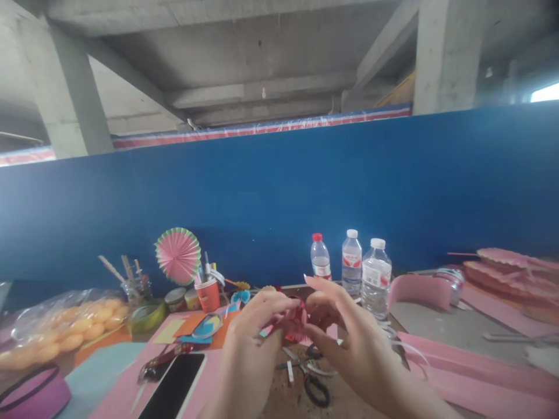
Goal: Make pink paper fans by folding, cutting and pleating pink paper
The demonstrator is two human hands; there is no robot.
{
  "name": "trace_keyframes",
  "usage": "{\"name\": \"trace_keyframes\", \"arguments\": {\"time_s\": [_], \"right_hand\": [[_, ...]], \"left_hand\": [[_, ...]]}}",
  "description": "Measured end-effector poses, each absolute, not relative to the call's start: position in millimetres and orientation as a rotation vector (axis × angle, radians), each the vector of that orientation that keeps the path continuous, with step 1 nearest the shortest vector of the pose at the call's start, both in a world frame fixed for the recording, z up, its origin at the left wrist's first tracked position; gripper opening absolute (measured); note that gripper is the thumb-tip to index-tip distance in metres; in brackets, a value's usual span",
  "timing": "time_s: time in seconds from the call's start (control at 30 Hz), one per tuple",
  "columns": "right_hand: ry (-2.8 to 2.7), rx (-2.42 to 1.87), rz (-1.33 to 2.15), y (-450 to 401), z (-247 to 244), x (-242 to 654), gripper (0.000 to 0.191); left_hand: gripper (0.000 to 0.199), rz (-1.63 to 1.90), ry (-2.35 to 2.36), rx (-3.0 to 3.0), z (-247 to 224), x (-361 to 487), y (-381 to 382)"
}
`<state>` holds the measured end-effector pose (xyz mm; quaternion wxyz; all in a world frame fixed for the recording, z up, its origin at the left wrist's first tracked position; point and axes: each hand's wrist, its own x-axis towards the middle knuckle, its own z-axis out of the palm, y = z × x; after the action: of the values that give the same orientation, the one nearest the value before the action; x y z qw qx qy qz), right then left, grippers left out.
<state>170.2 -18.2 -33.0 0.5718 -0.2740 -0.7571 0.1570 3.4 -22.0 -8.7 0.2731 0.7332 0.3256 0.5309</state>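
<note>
Head view, cluttered table (289,404), concrete ceiling (262,55)

Honestly can't read a single word or number here. The clear plastic bottle with the red cap (321,259) has a white and red label, but the print's too small and soft for me. Same deal with the clear plastic bottle with the white cap (351,266) just beside it: red marks on a pale label, zero legible letters. The wider clear plastic bottle, also white-capped (377,282), wears a whitish label with grey and reddish blocks, all mush. Couldn't tell you a brand on any of the three, sorry folks.
</note>
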Motion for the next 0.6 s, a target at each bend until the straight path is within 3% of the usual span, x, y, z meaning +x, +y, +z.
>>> {"name": "trace_keyframes", "arguments": {"time_s": [0.13, 0.37, 0.6], "right_hand": [[-1.681, -0.531, 0.463, -17, -45, 163, 0.052], [-1.656, -0.439, 0.200, -17, -62, 160, 0.050], [-1.612, -0.285, 0.283, -21, -57, 157, 0.055]], "left_hand": [[0.009, 1.394, 0.784, 1.723, -10, 12, -24], [0.015, 1.308, 0.767, 1.629, -11, 11, -25], [0.016, 1.205, 0.726, 1.635, -5, 8, -28]]}}
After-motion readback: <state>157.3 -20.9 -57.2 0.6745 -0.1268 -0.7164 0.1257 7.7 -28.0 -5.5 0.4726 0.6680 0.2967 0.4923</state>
